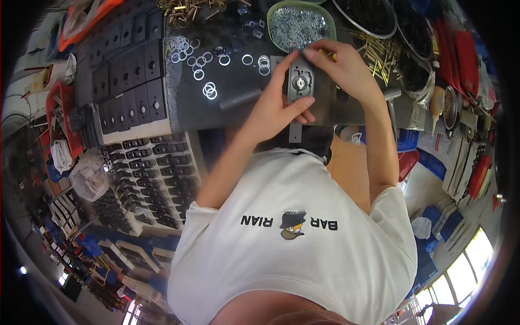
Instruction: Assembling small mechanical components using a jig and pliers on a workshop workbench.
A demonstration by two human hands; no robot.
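Between hands [273,111] [344,70]: dark rectangular plate [301,83], left thumb [301,106] at near end.

translucent bag [89,176] at left, bright windows [480,253] at lower right

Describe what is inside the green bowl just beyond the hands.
Many small, shiny pieces lie in the green bowl. They cover its bottom, which cannot be seen; the right hand hides part of its near edge.

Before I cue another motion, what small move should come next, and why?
Probably press the right hand gently onto the upper end of the dark plate. The left hand grips it, which should brace it, and the right is at that end; whether it touches is unclear.
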